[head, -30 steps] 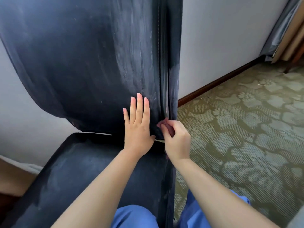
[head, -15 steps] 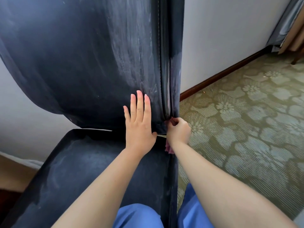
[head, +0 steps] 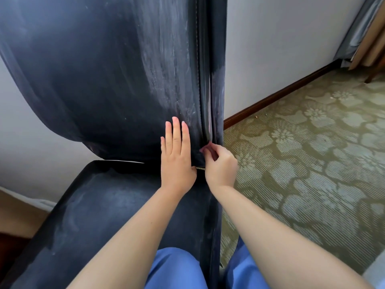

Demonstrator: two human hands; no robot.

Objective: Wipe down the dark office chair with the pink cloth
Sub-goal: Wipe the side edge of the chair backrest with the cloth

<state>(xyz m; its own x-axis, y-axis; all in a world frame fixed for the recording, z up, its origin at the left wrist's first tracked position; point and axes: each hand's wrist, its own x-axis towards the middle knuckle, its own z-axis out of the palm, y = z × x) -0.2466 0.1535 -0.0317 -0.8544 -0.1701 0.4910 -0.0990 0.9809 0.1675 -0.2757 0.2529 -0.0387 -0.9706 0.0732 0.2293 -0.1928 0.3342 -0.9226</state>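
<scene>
Pink, soft and light, the bunched cleaning cloth (head: 208, 147) showed only as a sliver at centre frame, pinched in the right hand (head: 220, 165) against the dark leatherette office chair (head: 104, 80) seam; the left hand (head: 177, 155) lay flat beside it, fingers (head: 177, 134) together.

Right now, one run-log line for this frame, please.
left hand: flat on chair backrest | right hand: pinching pink cloth at backrest's right edge seam | seat: dusty streaks
</scene>
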